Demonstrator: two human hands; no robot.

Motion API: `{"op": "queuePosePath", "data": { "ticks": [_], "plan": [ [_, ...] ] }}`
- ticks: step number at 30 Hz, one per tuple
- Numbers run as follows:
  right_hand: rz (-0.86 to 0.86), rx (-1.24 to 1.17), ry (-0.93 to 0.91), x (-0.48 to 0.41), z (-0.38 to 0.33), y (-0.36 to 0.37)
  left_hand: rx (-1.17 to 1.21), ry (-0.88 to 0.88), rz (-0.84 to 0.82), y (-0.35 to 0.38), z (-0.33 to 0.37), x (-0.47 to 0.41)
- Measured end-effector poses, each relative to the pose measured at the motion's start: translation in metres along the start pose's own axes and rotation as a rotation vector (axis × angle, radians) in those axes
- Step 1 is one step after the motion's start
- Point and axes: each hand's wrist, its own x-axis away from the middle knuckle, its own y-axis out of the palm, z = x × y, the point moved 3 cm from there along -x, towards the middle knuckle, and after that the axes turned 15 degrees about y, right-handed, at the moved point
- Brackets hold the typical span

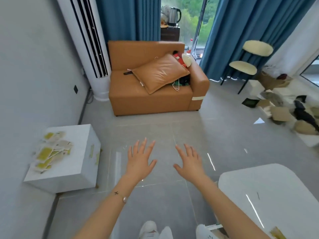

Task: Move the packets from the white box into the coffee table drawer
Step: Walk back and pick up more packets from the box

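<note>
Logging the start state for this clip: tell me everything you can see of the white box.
The white box is a closed, plain carton, cardboard by its look, with yellow-green marks on one side. It stands on the grey floor at the left, close to the wall. A loose pile of yellow and white packets lies on its top. Neither the left hand nor the right hand touches it.
</note>
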Motion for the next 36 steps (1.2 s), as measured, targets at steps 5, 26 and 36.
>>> {"op": "queuePosePath", "data": {
  "ticks": [5, 26, 36],
  "plan": [
    [-0.032, 0.003, -0.095, -0.052, -0.087, -0.007, 0.008, -0.095, 0.017, -0.025, -0.084, -0.008],
    [-0.158, 0.096, -0.609, -0.248, -0.356, 0.014, 0.106, -0.651, 0.098, -0.038, -0.316, -0.039],
    [-0.297, 0.201, -0.955, -0.322, -0.511, 0.027, 0.143, -1.021, 0.095, -0.052, -0.400, -0.055]
  ]
}}
